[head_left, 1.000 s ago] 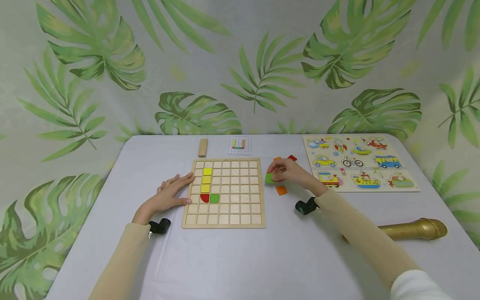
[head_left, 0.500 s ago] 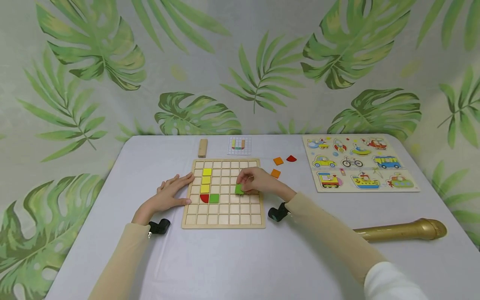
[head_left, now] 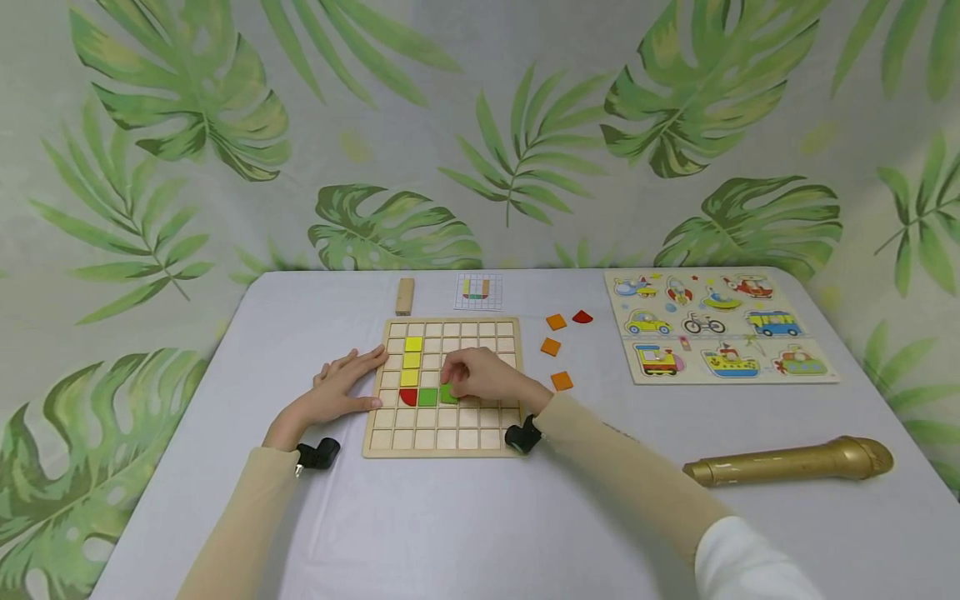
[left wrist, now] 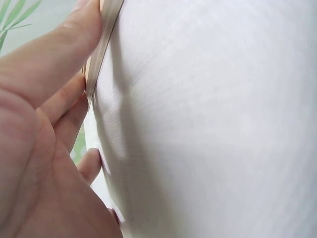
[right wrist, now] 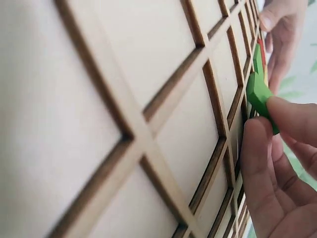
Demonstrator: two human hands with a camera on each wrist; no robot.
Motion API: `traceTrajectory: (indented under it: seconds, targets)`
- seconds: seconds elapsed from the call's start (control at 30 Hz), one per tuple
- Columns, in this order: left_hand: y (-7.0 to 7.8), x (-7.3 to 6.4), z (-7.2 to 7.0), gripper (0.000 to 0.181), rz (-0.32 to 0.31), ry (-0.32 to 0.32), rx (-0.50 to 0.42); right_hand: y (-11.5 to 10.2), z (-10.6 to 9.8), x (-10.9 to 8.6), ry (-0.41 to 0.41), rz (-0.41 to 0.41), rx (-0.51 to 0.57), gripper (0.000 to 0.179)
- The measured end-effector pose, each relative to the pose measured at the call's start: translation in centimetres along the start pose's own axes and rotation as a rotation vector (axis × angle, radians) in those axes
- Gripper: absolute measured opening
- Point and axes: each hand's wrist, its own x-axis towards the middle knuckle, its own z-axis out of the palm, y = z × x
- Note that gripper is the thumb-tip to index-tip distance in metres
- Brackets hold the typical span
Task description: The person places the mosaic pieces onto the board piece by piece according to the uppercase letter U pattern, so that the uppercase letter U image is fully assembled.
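My right hand (head_left: 483,375) pinches a green square tile (right wrist: 262,101) between thumb and finger over the wooden grid board (head_left: 468,437). In the head view that tile sits just right of another green tile (head_left: 427,397), and the right wrist view shows it tilted at its cell. A red rounded tile (head_left: 408,397) lies left of the green ones, below a column of yellow tiles (head_left: 412,360). My left hand (head_left: 341,392) rests with fingers extended at the board's left edge; in the left wrist view the thumb (left wrist: 59,54) touches the board's side.
Orange square tiles (head_left: 551,347) and a red quarter-round tile (head_left: 582,317) lie right of the board. Behind it are a wooden block (head_left: 405,296) and a pattern card (head_left: 478,292). A picture puzzle board (head_left: 720,329) and a gold microphone-shaped object (head_left: 791,462) are at the right.
My right hand has carried the green tile leftward from the loose tiles to the cell beside the other green tile. An orange tile is uncovered. My left hand has stayed put.
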Motion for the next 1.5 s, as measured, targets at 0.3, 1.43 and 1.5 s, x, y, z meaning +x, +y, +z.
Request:
traceTrajectory:
  seconds: [0.3, 1.43, 1.5]
  targets:
    - [0.0, 0.0, 0.0, 0.076, 0.000, -0.001, -0.004, -0.7, 0.6, -0.1, 0.020, -0.092, -0.283, 0.011]
    - [-0.6, 0.1, 0.1, 0.078, 0.021, 0.023, 0.002, 8.8, -11.8, -8.4, 0.286, 0.138, 0.226, 0.022]
    - [-0.6, 0.1, 0.1, 0.078, 0.022, 0.023, 0.000, 9.1, -12.4, -8.7, 0.304, 0.148, 0.201, 0.024]
